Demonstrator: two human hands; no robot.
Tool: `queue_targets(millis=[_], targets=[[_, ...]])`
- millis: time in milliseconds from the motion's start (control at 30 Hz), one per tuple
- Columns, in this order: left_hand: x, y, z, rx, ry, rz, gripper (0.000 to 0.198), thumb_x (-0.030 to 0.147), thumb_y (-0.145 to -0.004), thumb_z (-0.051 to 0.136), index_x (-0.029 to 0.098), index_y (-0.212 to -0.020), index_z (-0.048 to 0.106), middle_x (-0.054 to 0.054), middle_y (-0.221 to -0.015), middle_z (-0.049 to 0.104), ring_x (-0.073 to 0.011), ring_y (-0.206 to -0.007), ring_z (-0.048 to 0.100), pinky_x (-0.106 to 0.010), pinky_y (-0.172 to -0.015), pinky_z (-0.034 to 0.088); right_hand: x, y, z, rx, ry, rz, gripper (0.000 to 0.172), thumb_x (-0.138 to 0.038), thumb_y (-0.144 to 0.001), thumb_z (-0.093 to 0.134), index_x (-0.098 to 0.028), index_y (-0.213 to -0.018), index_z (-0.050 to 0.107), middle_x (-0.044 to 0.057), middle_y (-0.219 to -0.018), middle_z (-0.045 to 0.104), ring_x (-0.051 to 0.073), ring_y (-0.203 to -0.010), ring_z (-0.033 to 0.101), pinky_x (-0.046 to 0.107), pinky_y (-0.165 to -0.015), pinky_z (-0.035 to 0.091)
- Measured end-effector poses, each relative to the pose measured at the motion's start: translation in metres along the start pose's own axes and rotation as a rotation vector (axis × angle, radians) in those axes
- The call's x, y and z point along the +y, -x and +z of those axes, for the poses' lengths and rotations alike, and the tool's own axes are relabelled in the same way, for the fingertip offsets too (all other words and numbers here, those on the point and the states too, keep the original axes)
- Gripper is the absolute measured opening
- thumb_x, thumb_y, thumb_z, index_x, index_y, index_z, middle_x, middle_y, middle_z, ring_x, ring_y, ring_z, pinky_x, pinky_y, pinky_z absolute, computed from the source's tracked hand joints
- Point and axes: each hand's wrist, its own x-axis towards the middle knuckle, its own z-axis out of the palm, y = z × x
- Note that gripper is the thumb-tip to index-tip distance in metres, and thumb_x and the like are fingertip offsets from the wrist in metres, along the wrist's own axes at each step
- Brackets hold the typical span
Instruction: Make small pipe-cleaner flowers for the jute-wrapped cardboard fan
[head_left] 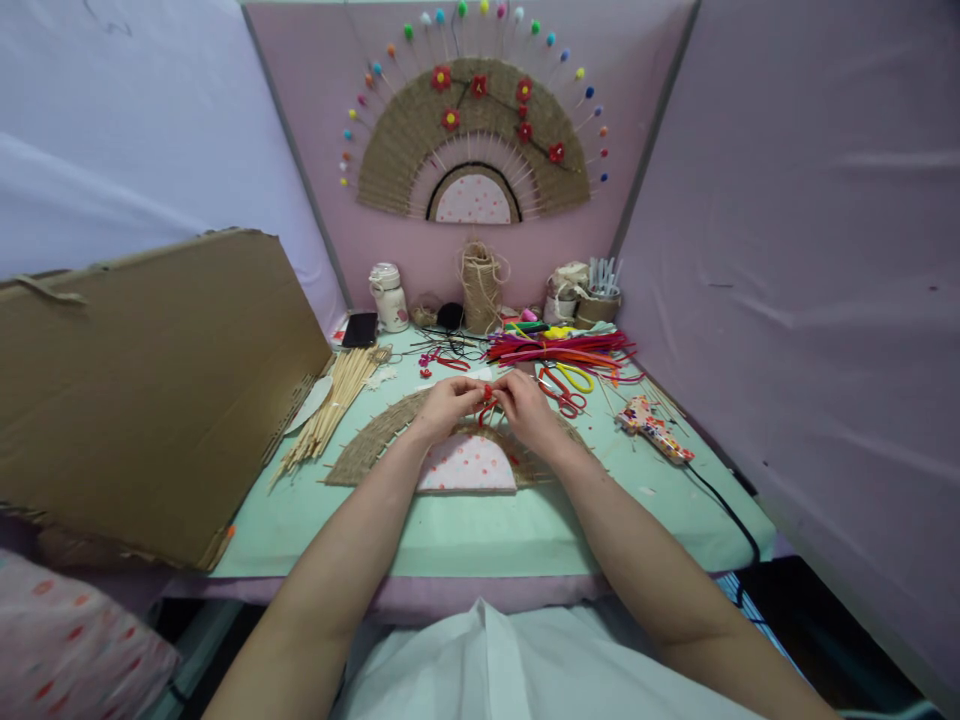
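My left hand (448, 405) and my right hand (527, 408) meet above the middle of the table, fingertips pinched together. Between them is a small red pipe cleaner (487, 394), partly shaped, with a loop hanging below the fingers. Both hands grip it. Under my wrists lies a half-round woven twine fan (371, 440) with thin sticks poking from its edge. At its centre sits a white half-circle with red dots (469, 466). Close to my right hand are red-handled scissors (568, 402) and a yellow-handled pair (576, 378).
Bamboo sticks (334, 408) and a large cardboard sheet (150, 400) are at left. Red and pink pipe cleaners (562, 350), a twine spool (481, 290) and a white bottle (388, 298) stand behind. A corded glue gun (652, 430) lies right. A finished fan (405, 130) hangs ahead.
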Motion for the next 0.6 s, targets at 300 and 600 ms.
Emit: queue_targets(millis=[300, 600], targets=[[0.005, 0.002, 0.003, 0.000, 0.194, -0.087, 0.026, 0.029, -0.058, 0.077, 0.012, -0.071, 0.062, -0.002, -0.069, 0.063, -0.0109, -0.068, 0.060, -0.031, -0.080, 0.048, -0.003, -0.004, 0.002, 0.028, -0.233, 0.165, 0.013, -0.024, -0.084, 0.046, -0.019, -0.078, 0.055, 0.003, -0.077, 0.057, 0.016, -0.074, 0.052, 0.030, -0.070, 0.042], [-0.009, -0.005, 0.001, 0.284, -0.385, 0.303, 0.016, 0.031, -0.069, 0.063, 0.015, -0.071, 0.065, -0.003, -0.069, 0.065, -0.0143, -0.066, 0.059, -0.027, -0.066, 0.046, -0.002, -0.003, 0.004, 0.077, -0.404, 0.316, 0.019, -0.033, -0.079, 0.056, -0.018, -0.087, 0.062, 0.005, -0.083, 0.066, 0.017, -0.075, 0.060, 0.030, -0.070, 0.048]])
